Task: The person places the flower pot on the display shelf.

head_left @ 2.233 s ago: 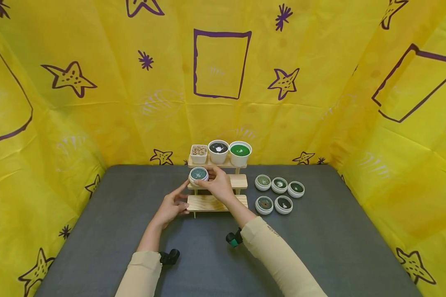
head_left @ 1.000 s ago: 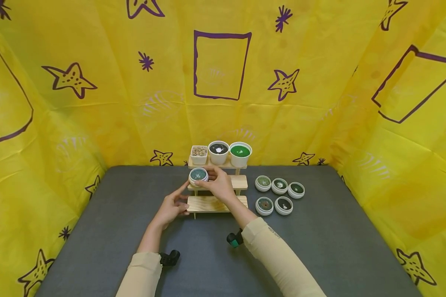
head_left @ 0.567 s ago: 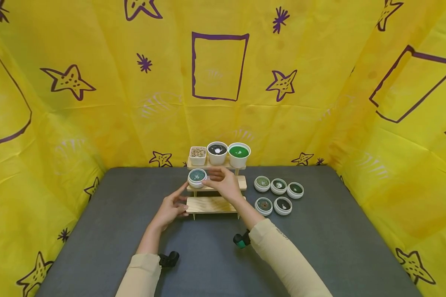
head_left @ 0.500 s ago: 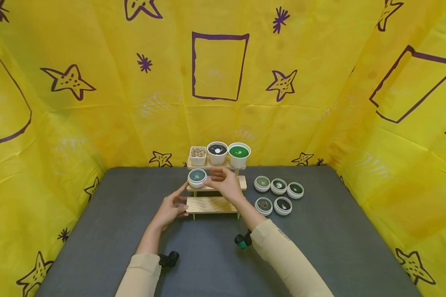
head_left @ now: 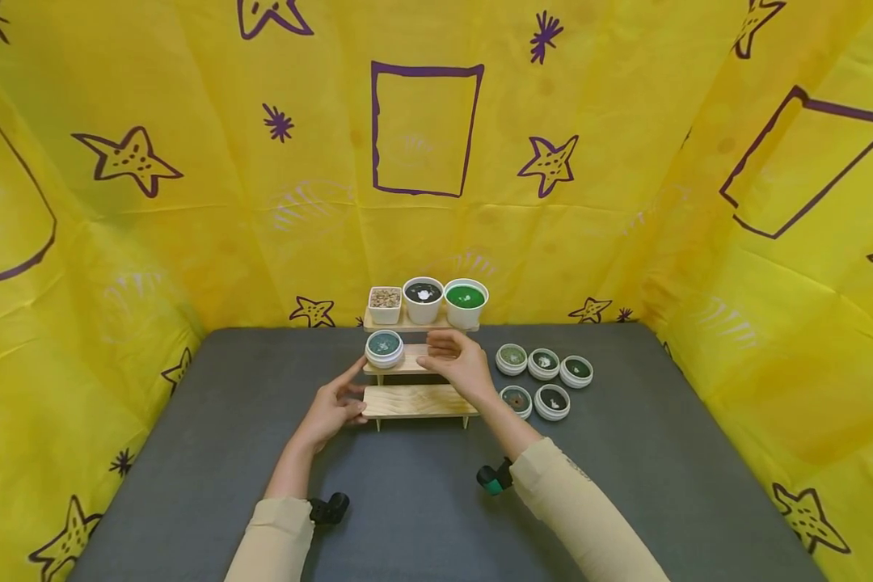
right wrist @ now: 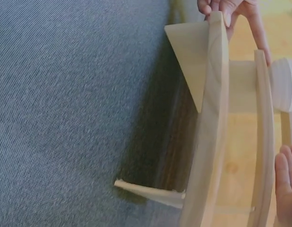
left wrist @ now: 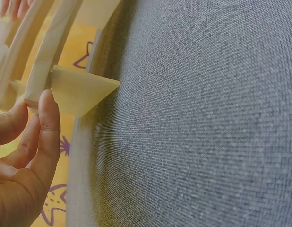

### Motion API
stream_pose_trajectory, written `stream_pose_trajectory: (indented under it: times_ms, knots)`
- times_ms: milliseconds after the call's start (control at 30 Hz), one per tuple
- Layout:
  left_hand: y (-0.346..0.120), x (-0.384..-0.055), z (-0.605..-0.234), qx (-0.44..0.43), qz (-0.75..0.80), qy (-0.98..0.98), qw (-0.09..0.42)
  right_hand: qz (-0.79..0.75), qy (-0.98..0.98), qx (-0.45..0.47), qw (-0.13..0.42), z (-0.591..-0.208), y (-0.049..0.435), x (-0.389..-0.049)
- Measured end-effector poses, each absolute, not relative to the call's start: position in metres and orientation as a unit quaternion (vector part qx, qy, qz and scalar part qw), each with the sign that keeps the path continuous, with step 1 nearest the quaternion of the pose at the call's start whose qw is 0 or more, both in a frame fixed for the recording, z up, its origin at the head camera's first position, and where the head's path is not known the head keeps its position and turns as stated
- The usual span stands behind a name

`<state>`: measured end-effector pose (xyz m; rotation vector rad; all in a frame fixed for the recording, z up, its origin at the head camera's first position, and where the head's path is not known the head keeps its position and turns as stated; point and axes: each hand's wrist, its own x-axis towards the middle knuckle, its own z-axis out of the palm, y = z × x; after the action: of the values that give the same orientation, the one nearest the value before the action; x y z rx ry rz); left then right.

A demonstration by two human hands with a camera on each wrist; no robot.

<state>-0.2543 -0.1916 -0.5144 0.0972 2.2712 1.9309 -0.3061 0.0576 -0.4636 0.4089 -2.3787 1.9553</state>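
Observation:
A three-tier wooden display stand (head_left: 415,401) stands at the middle of the table's far side. On the left end of its middle shelf sits a small round white pot (head_left: 384,354) with a speckled teal-blue filling. My left hand (head_left: 332,411) pinches the left end of the lowest shelf between thumb and fingers, while its index finger reaches up to the middle shelf beside the pot. The right hand (head_left: 464,370) hovers over the right part of the middle shelf, fingers loosely bent and holding nothing, with a gap between it and the pot.
On the top shelf stand a square cup (head_left: 385,305) of brownish bits, a dark-filled cup (head_left: 423,300) and a green-filled cup (head_left: 466,302). Right of the stand, several small round pots (head_left: 553,402) sit in two rows on the grey tabletop (head_left: 407,517). A yellow patterned cloth (head_left: 596,242) encloses the table.
The right hand has let go of the teal-filled pot and drawn away to the right; the pot stays on the middle shelf. The left hand keeps its grip on the stand.

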Motion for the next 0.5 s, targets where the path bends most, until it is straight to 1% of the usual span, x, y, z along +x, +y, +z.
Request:
stream_pose_trajectory:
  times_ms: [500]
  knots:
    - [-0.192, -0.256, -0.516, 0.030, 0.643, 0.761, 0.080, 0.648, -0.752, 0.121, 0.029, -0.467, 0.084, -0.305]
